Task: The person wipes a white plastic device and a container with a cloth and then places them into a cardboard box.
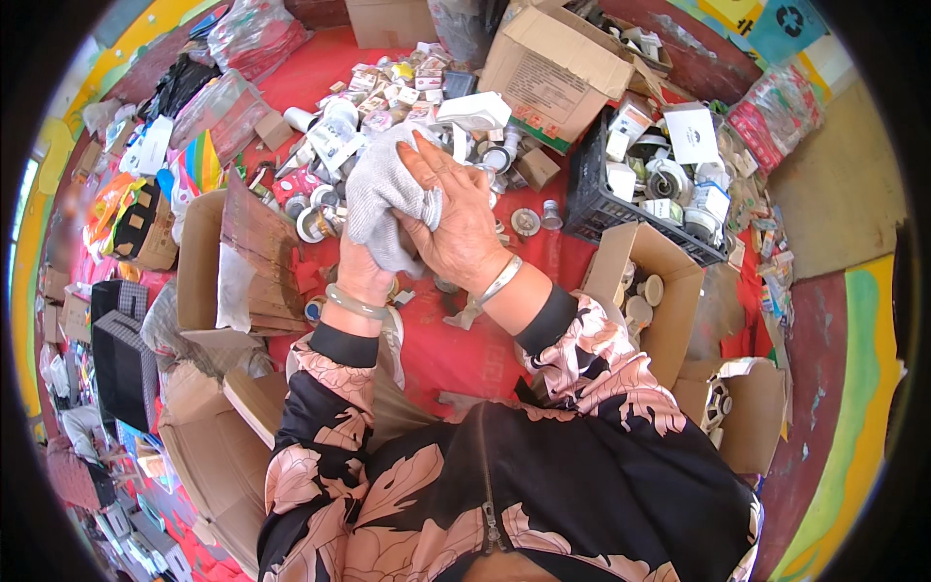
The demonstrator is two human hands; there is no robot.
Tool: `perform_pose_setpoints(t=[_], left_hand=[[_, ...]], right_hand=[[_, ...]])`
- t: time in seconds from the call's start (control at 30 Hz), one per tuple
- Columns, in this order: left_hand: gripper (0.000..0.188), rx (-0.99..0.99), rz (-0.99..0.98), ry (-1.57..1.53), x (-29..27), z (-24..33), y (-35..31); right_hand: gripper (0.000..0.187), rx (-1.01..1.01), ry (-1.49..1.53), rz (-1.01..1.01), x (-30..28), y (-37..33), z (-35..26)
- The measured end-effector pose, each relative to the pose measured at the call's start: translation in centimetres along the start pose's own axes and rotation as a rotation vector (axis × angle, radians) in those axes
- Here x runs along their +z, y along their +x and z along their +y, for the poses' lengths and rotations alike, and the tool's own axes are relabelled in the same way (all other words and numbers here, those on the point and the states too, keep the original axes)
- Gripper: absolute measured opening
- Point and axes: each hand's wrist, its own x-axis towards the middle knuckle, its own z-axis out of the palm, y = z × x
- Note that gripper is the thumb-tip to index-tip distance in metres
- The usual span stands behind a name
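Note:
A grey knitted cloth (388, 189), with the look of a work glove, is bunched in front of me above the red floor covering. It covers most of my left hand (365, 273); only the wrist side shows, and the fingers are hidden. From the right, my right hand (456, 218) grips the cloth, its thumb and fingers pressed against it. A bangle circles each wrist. Just beyond the hands lies a heap of small boxes (393, 92), round metal-rimmed parts and white pieces.
A black plastic crate (592, 199) full of boxes and lamp-like parts stands right. Open cardboard boxes (669, 310) flank me, one (208, 262) at left. A large carton (548, 73) leans at the back. Bags and packages (194, 112) crowd the far left.

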Motion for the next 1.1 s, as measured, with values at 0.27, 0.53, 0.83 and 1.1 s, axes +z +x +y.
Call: perform_pose_setpoints(t=[0.27, 0.53, 0.83, 1.1], left_hand=[[0.056, -0.156, 0.029, -0.022, -2.3, 2.7, 0.2], [0.077, 0.382, -0.041, 0.046, 2.1, 5.5, 0.4], [0.06, 0.015, -0.037, -0.164, 2.5, 1.8, -1.0], [0.05, 0.074, 0.103, -0.139, 1.0, 1.5, -0.2]], right_hand=[[0.061, -0.386, -0.157, -0.333, 0.4, -1.0, -1.2], [0.043, 0.393, 0.852, 0.199, -1.6, -0.5, 1.3], [0.059, -0.087, -0.162, -0.088, -1.0, 1.0, -1.9], [0.051, -0.213, -0.138, -0.131, 0.5, 0.0, -1.0]])
